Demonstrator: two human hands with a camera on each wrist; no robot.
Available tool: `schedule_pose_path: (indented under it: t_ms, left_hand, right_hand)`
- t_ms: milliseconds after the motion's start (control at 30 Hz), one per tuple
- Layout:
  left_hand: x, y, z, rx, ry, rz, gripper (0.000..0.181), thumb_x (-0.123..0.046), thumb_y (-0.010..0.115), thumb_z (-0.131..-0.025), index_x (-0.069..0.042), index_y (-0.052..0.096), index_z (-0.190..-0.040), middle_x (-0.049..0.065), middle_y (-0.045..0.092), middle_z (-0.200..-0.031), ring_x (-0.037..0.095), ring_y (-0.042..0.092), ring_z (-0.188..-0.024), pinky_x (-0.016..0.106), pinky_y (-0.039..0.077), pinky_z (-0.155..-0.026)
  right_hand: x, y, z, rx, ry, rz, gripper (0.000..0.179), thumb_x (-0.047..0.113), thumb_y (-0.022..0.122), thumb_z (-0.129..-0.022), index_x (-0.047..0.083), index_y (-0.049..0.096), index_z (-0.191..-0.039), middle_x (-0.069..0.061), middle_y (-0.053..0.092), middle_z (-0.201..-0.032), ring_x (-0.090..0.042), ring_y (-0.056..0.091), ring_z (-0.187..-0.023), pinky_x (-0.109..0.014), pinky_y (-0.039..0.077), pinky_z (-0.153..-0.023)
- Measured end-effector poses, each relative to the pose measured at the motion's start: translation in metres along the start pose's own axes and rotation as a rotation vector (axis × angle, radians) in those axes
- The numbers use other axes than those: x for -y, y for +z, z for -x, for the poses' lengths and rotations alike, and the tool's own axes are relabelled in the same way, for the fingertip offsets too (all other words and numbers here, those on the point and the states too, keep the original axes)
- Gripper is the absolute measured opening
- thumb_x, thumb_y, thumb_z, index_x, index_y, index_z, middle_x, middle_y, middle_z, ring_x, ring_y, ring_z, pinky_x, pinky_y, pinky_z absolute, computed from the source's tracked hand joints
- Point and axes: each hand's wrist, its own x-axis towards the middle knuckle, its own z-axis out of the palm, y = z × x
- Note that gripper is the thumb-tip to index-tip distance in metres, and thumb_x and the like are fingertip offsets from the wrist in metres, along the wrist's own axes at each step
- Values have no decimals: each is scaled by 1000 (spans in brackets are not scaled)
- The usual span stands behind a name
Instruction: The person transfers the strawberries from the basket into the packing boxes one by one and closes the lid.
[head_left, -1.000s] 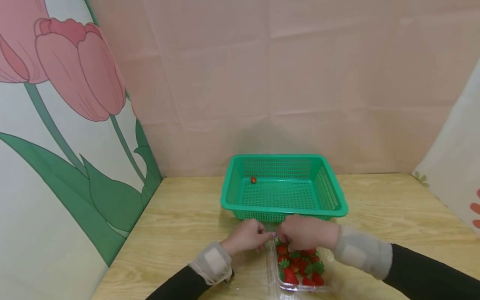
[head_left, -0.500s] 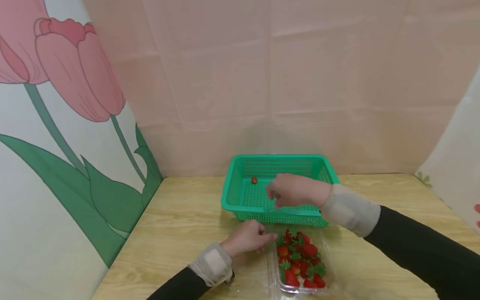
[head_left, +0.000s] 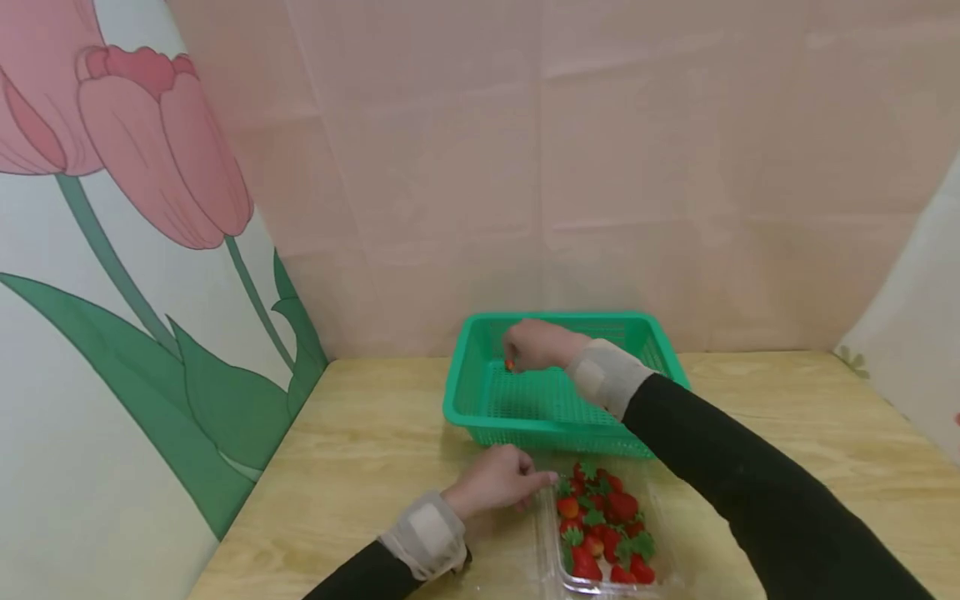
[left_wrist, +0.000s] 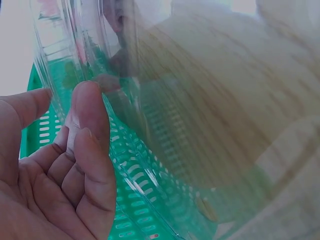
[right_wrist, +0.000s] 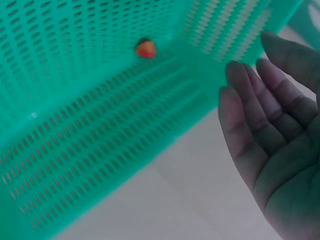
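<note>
A clear plastic punnet [head_left: 585, 587] of strawberries [head_left: 621, 506] stands on the table in front of a green basket [head_left: 540, 431]. My left hand [head_left: 491, 481] pinches the punnet's far left corner between thumb and index finger; in the left wrist view, its clear plastic wall [left_wrist: 215, 115] fills much of the picture. Over the basket reaches my right hand [head_left: 542, 343], fingers pointing down at its left side. The right wrist view shows that hand [right_wrist: 280, 130] with loosely bent fingers, holding nothing. One small strawberry [right_wrist: 146, 49] lies in a corner of the basket.
The wooden table [head_left: 360, 450] runs back to a pink cloth backdrop [head_left: 420, 167]. On the left stands a panel printed with tulips [head_left: 161, 158], and a white sheet [head_left: 907, 325] hangs at the right.
My right hand has left the punnet and moved up and left over the basket, near the strawberry there. The left hand has stayed at the punnet's corner.
</note>
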Motion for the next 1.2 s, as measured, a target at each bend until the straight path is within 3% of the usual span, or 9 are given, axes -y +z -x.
schedule_pose_path:
  t_ms: [100,267,467,767,900,967,1067,1200]
  left_hand:
    - [0,2,1,-1,-6,9,49,-48,62,-93,-14,63,-58,-6,58,-49,12,56,-45,25,36,-42]
    - [0,6,0,-9,-1,-5,49,-49,63,-92,-16,62,-56,-8,56,-46,10,53,-43,24,35,-42]
    - [-1,9,1,-6,4,4,50,-50,63,-91,-16,61,-55,-8,56,-46,10,51,-41,23,33,-41]
    - [-7,11,4,-1,-12,9,50,-51,63,-91,-16,61,-55,-9,58,-48,11,54,-42,24,33,-40]
    - [-9,10,4,4,-6,9,49,-49,63,-91,-15,62,-56,-8,58,-48,11,53,-42,24,31,-39]
    - [-10,10,5,7,-4,7,49,-49,63,-92,-15,62,-56,-8,58,-48,11,52,-42,24,31,-39]
    - [-10,10,5,10,-1,6,49,-49,63,-92,-16,62,-56,-9,58,-48,10,53,-42,24,31,-39]
    - [-9,10,4,6,0,-1,49,-50,63,-91,-16,62,-56,-9,58,-48,10,52,-42,23,30,-39]
  right_hand:
    - [-12,14,-17,-6,39,-26,7,9,73,-86,11,68,-91,-4,66,-95,-18,56,-78,-37,48,-71]
    - [-29,34,-36,14,115,-52,23,11,73,-88,6,66,-109,-12,65,-113,-23,60,-92,-40,50,-78]
    - [-44,58,-49,60,184,-109,31,5,62,-94,-1,61,-124,-17,62,-121,-32,58,-109,-43,49,-86]
    - [-52,82,-55,92,255,-93,37,-2,50,-98,2,54,-135,-17,54,-135,-35,50,-124,-47,43,-98]
    - [-53,84,-56,109,271,-33,31,-3,50,-98,2,60,-127,-17,59,-127,-34,55,-117,-44,46,-93]
    - [-54,84,-57,120,274,-10,23,-4,51,-97,3,65,-114,-14,64,-115,-30,60,-103,-40,48,-83]
    - [-55,85,-57,153,283,6,19,-5,52,-96,7,67,-97,-9,65,-98,-23,58,-83,-37,41,-68]
    - [-57,86,-55,181,303,-12,17,-4,54,-96,8,66,-96,-9,64,-99,-21,56,-81,-36,38,-66]
